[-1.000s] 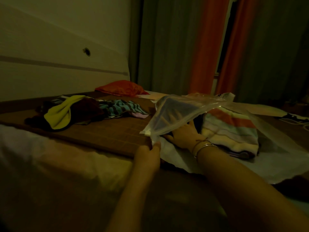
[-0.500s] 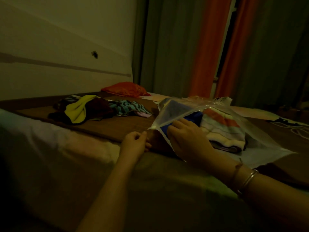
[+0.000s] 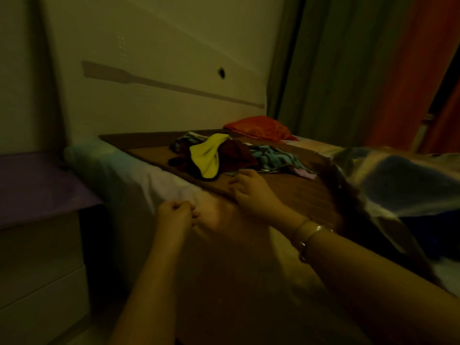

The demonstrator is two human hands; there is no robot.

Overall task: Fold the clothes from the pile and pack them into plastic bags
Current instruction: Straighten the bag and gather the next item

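A pile of clothes (image 3: 219, 158) lies on the brown mat on the bed, with a yellow piece on top, a dark maroon piece and a teal striped piece beside it. My right hand (image 3: 249, 190) reaches over the mat just in front of the pile, fingers loosely bent, holding nothing. My left hand (image 3: 176, 212) hovers at the bed's edge with fingers curled and nothing in them. The clear plastic bag (image 3: 388, 183) with a folded blue garment inside lies blurred at the right.
A red pillow (image 3: 258, 128) sits at the head of the bed against the white headboard (image 3: 161, 70). A low purple-topped nightstand (image 3: 32, 190) stands left of the bed. Green and orange curtains (image 3: 373, 70) hang behind.
Both hands have let go of the plastic bag. The view has swung left, and my right hand has moved from the bag toward the clothes pile.
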